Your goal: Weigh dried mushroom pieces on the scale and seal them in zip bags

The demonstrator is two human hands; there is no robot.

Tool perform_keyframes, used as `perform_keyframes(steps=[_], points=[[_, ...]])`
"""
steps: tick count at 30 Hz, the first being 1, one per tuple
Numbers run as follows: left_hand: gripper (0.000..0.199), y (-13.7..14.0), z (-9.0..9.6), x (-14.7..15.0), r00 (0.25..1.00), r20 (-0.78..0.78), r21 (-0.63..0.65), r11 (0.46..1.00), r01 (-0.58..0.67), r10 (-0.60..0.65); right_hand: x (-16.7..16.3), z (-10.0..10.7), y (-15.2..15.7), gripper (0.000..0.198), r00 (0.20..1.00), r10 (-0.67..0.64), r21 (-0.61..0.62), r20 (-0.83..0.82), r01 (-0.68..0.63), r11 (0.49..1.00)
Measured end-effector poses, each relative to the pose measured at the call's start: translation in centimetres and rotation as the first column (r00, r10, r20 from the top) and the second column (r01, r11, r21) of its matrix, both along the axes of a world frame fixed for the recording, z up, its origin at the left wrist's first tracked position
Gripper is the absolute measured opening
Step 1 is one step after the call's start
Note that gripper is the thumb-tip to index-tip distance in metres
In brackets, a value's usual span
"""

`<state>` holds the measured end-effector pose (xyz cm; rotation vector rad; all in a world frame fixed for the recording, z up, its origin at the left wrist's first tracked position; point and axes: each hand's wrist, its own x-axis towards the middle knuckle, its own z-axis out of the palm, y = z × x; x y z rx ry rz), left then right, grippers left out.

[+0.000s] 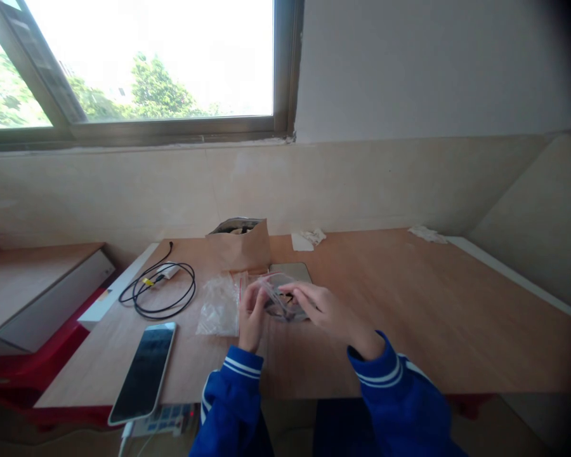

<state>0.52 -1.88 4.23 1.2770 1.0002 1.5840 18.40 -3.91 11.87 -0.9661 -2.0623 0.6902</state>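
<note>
One clear bag (276, 313) sits between your hands, above the table (409, 304) and just beyond its near edge. Your left hand (252, 312) has the bag's left side, thumb and fingers closed narrow on the plastic. Your right hand (324, 310) comes in from the other side, its fingers reaching left over the bag to its upper part; you touch the plastic there, but whether those fingertips pinch it, I cannot tell. Small dark bits show through the film, right below your right fingers, too blurred to name.

Just left of your left hand lies a second bag (217, 310), flat and crinkled; whether the hand touches it is unclear. Behind your hands stands an open brown pouch (242, 251), with a flat pad (297, 271) beside it, partly hidden by the bag you hold. Farther left are a coiled cable (193, 295) and a phone (145, 371).
</note>
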Motion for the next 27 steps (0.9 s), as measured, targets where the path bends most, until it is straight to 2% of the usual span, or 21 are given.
perform_keyframes(steps=[3,6,10,13,16,20,23,25,27], points=[[0.036,0.0,0.0,-0.1,1.000,0.003,0.024,0.999,0.023,-0.023,-0.2,0.1,1.5,0.029,0.976,0.095,-0.070,0.196,-0.083,0.994],[0.036,0.0,0.0,-0.1,1.000,0.015,0.027,1.000,0.015,-0.015,-0.5,-0.4,2.2,0.037,0.929,0.185,-0.108,0.320,-0.158,0.982],[0.040,0.2,-0.2,-0.1,0.998,0.056,-0.023,1.000,0.021,-0.020,-1.4,-1.2,1.7,0.041,0.927,0.115,-0.030,0.357,-0.111,0.993],[0.041,0.3,-0.5,-0.1,0.993,0.121,-0.029,1.000,0.007,-0.003,-1.8,-1.6,1.4,0.031,0.940,0.059,0.030,0.337,-0.074,0.997],[0.038,0.4,-0.8,-0.3,0.988,0.151,-0.046,0.999,-0.022,0.028,-1.8,-1.3,1.6,0.014,0.952,0.071,0.038,0.299,-0.086,0.996],[0.039,0.3,-1.3,-0.5,0.982,0.190,-0.089,0.996,-0.003,0.020,-1.5,-0.7,1.9,0.026,0.943,0.016,0.046,0.333,-0.033,0.998],[0.043,0.3,-1.5,-0.4,0.971,0.240,-0.120,0.993,0.022,0.007,-1.1,-0.5,2.0,0.026,0.933,-0.007,0.072,0.360,-0.021,0.997],[0.044,0.2,-1.5,-0.2,0.956,0.292,-0.146,0.989,0.013,0.031,-0.6,-0.6,1.9,0.029,0.964,-0.053,0.092,0.260,0.030,0.995],[0.046,0.1,-1.3,0.1,0.926,0.369,-0.182,0.983,-0.009,0.077,0.1,-1.1,1.8,0.036,0.984,-0.153,0.086,0.092,0.145,0.986]])
